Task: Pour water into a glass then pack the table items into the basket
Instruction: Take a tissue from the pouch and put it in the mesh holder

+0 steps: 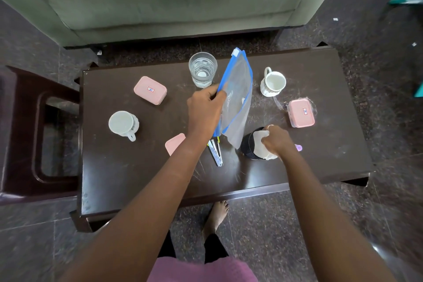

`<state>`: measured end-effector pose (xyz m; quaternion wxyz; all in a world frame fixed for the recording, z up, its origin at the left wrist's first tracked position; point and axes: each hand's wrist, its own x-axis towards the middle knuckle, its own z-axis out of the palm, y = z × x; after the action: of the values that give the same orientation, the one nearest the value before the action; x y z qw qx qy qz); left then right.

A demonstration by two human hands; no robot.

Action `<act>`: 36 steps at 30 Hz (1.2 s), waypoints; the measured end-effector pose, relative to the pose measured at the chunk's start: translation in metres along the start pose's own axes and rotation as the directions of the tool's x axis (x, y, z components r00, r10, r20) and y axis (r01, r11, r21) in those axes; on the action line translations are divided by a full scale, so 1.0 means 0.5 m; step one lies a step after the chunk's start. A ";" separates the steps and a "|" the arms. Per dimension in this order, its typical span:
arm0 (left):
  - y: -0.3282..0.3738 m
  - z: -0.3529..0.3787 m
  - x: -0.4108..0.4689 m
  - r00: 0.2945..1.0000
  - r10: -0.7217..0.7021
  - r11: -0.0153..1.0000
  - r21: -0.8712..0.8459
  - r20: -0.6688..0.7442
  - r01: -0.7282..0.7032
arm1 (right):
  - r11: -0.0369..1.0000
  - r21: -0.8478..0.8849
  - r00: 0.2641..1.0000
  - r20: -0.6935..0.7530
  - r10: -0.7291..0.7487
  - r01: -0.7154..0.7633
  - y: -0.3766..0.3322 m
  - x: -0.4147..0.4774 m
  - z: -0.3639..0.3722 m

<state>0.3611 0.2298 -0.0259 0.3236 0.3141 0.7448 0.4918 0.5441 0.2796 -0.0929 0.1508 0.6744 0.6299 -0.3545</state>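
Left edge: dark chair (34, 133) beside the counter (332, 144), nothing on it. On the counter, near-left: white mug (122, 124), handle toward the near side. Farther in: pink lidded box (150, 90). A pink lid (174, 143) sits half hidden under the left forearm. Glass (202, 69) at the far centre, upright, water in it, so the pour looks done. Left hand (206, 110) is closed on the blue edge of a clear zip pouch (238, 98) and holds it up on a tilt, just right of the glass; my guess is it's being lifted clear for packing. A folded metal tool (215, 151) lies flat under the pouch's near end. Right hand (278, 142) has its fingers curled round the white top of a dark ribbed container (250, 144), probably steadying or lifting it; can't tell if the top is a cap or cloth. Small purple item (299, 147) just behind that hand. Far right: second white mug (273, 82), upright and empty, then a second pink box (301, 113). No basket in view, and the other items aren't packed yet.
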 end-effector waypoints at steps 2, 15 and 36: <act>-0.001 -0.001 -0.005 1.000 -0.001 1.000 0.006 0.012 0.001 | 1.000 -0.027 1.000 0.010 -0.001 0.001 -0.010 0.002 0.006; -0.005 -0.002 -0.028 0.998 -0.046 0.999 0.025 0.038 0.045 | 0.993 -0.117 1.000 0.018 0.006 -0.004 -0.033 0.001 0.045; -0.024 0.000 -0.015 0.970 -0.115 0.982 0.169 0.216 0.079 | 0.989 0.099 0.914 -0.402 -0.059 0.108 -0.098 -0.055 -0.042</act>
<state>0.3638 0.2198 -0.0358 0.4035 0.3555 0.7547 0.3757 0.5044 0.2808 -0.0477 -0.0363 0.7126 0.6534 -0.2529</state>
